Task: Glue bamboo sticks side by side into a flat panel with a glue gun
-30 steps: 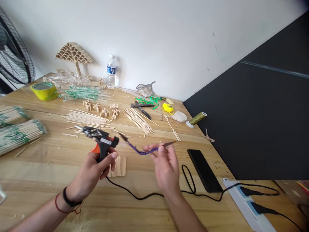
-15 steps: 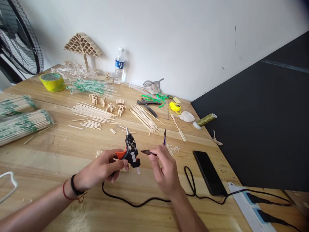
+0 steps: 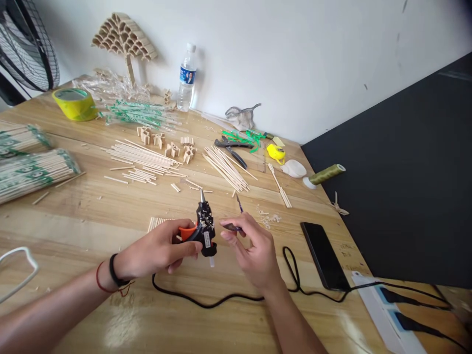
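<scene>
My left hand (image 3: 162, 248) is wrapped round the black hot glue gun (image 3: 206, 231) with an orange trigger. Its metal nozzle points away from me, and a clear glue stick (image 3: 212, 262) pokes out of its back end. Just right of the gun, my right hand (image 3: 256, 250) grips a small tool with two pointed dark blades (image 3: 239, 203), partly purple; the fingers hide its handle. One blade lies near the fingertips, the other points up and away. Partly covered by my left hand, a row of short wooden sticks (image 3: 156, 223) lies on the table.
Loose wooden sticks (image 3: 225, 169), small stick pieces (image 3: 172, 150), pliers (image 3: 236, 151) and a yellow tape measure (image 3: 276, 153) lie beyond. A phone (image 3: 324, 255), black cord (image 3: 206, 306) and power strip (image 3: 376, 307) are at right. A water bottle (image 3: 187, 81) stands by the wall.
The view has shifted, so the table's things sit higher in the picture. My right hand has turned the bladed tool, and its upright blade now tilts left. My left hand still holds the glue gun.
</scene>
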A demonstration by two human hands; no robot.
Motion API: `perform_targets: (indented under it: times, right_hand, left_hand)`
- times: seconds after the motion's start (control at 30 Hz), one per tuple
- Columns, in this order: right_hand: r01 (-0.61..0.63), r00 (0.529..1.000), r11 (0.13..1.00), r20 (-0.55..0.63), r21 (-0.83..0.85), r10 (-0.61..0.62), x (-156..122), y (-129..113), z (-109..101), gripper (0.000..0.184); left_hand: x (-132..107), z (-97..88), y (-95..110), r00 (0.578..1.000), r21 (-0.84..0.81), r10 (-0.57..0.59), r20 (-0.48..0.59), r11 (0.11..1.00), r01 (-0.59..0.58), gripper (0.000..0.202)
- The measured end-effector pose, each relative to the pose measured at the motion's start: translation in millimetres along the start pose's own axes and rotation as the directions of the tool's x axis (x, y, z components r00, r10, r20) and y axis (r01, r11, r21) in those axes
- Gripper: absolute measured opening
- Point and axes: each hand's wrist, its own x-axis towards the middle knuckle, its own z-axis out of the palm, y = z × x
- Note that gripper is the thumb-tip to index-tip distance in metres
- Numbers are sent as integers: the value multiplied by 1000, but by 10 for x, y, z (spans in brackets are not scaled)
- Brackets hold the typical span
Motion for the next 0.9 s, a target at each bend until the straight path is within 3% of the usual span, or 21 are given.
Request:
perform_targets:
  times: [0.23, 0.57, 0.73, 0.9]
  right_hand:
    - [54, 991, 998, 120, -28, -51, 2, -77, -38, 21]
    - [165, 963, 954, 249, -249, -101, 12, -38, -32, 23]
    - [152, 965, 953, 248, -262, -86, -4, -54, -3, 26]
    - [142, 976, 957, 198, -254, -92, -15, -66, 45, 26]
  left_hand:
    - [32, 34, -20, 999, 31, -3, -39, 1000, 4, 40]
    - [32, 67, -2, 994, 127, 47, -102, 991, -34, 41]
    - [48, 95, -28, 977, 248, 128, -169, 965, -83, 40]
    - [51, 107, -11, 972, 281, 127, -200, 957, -68, 41]
